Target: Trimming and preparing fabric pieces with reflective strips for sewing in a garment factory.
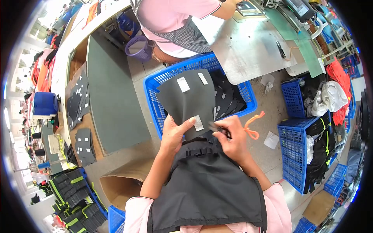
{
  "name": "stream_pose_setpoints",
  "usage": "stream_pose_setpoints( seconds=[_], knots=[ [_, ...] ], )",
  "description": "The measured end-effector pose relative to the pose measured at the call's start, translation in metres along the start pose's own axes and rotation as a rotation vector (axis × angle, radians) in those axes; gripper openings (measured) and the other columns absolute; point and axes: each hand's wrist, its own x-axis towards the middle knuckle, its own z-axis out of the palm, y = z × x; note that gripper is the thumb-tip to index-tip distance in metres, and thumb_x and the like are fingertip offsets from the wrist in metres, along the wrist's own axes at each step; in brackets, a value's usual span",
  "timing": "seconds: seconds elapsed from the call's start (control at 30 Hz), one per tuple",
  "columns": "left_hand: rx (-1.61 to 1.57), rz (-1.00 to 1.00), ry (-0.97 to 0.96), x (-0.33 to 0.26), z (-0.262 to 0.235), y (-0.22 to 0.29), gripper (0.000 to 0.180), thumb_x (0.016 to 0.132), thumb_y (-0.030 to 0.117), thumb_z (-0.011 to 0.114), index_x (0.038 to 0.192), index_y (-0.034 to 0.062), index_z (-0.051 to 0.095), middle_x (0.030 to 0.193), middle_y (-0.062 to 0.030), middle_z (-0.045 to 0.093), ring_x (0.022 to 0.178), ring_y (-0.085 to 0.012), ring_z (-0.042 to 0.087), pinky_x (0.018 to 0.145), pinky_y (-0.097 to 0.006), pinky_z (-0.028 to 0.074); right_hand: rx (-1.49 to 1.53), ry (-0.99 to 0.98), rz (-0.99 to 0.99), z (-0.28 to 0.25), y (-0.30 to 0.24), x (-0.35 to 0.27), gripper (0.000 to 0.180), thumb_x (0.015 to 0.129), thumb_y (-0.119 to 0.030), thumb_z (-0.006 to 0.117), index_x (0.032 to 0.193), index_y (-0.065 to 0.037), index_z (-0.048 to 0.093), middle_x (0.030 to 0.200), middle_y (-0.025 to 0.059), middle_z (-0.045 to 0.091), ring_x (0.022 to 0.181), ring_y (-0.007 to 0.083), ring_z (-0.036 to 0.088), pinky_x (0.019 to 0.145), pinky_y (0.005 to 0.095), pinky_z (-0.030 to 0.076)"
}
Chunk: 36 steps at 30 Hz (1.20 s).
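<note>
- Head camera, centre of frame: a person's left hand [175,134] pinches the lower edge of a dark fabric panel [186,101], thumb lying flat on the cloth beside a small white label [198,122].
- Right hand [232,139], just right of centre, is closed on a small dark tool [216,127], possibly snips; its tip is too small to make out. An orange cord loop [251,125] trails from that hand.
- The panel stands up from a black garment [206,184] spread over the person's lap, lower centre, and carries two more white labels near its top.
- Behind the panel, a blue plastic crate [155,101] holds stacked dark pieces.
- Top centre: a co-worker in a pink shirt [171,15] stands at a grey worktable [248,50].
- Left of frame: a cardboard tray [83,122] bears more cut pieces; further blue crates [295,136] sit at right.
</note>
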Motion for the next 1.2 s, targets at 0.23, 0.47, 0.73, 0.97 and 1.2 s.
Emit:
stream_pose_setpoints(
  seconds=[0.23, 0.47, 0.73, 0.97, 1.2],
  knots=[
    [0.004, 0.037, -0.009, -0.014, -0.006, -0.003, 0.049, 0.077, 0.005, 0.07, 0.118, 0.0005, 0.045, 0.111, -0.0083, 0.056, 0.102, -0.0161, 0.054, 0.089, -0.031, 0.043, -0.244, -0.133, -0.187, 0.006, -0.005, -0.008, 0.029, 0.068, -0.011, 0.072, 0.094, -0.01, 0.06, 0.077, 0.0045, 0.053, 0.062, 0.0228, 0.055, 0.052, 0.032, 0.043],
    [0.02, -0.01, -0.024, -0.024, -0.02, -0.005, 0.052, 0.072, 0.001, 0.068, 0.12, -0.0002, 0.046, 0.113, -0.0078, 0.056, 0.103, -0.0162, 0.054, 0.091, -0.031, 0.042, 0.194, -0.065, 0.081, -0.001, 0.001, -0.005, 0.029, 0.071, -0.007, 0.071, 0.098, -0.007, 0.058, 0.079, 0.001, 0.048, 0.062, 0.0094, 0.046, 0.054, 0.0228, 0.039],
    [0.112, -0.241, -0.151, -0.039, -0.028, -0.011, 0.052, 0.066, 0.0, 0.07, 0.115, -0.0002, 0.052, 0.105, -0.0073, 0.061, 0.096, -0.0164, 0.058, 0.087, -0.03, 0.045, 0.133, -0.167, 0.063, -0.002, -0.025, 0.067, 0.027, 0.077, -0.005, 0.067, 0.103, -0.004, 0.061, 0.065, -0.002, 0.039, 0.06, 0.0061, 0.038, 0.054, 0.022, 0.033],
    [0.152, -0.109, -0.256, -0.033, -0.041, 0.027, 0.102, 0.051, 0.033, 0.087, 0.132, -0.0007, 0.036, 0.125, -0.0093, 0.049, 0.117, -0.0198, 0.045, 0.1, -0.033, 0.032, 0.175, -0.425, 0.05, 0.011, -0.008, 0.07, 0.021, 0.077, -0.011, 0.068, 0.072, 0.001, 0.051, 0.065, 0.0026, 0.044, 0.059, 0.01, 0.04, 0.052, 0.0267, 0.033],
    [0.044, -0.184, -0.15, -0.015, -0.04, 0.029, 0.04, 0.074, 0.007, 0.073, 0.11, 0.0047, 0.057, 0.101, -0.0034, 0.053, 0.088, -0.0124, 0.058, 0.076, -0.025, 0.049, 0.346, -0.341, 0.289, 0.036, -0.024, 0.061, 0.012, 0.079, -0.004, 0.064, 0.081, -0.001, 0.053, 0.068, 0.0014, 0.047, 0.064, 0.0084, 0.045, 0.058, 0.0231, 0.038]
  ],
)
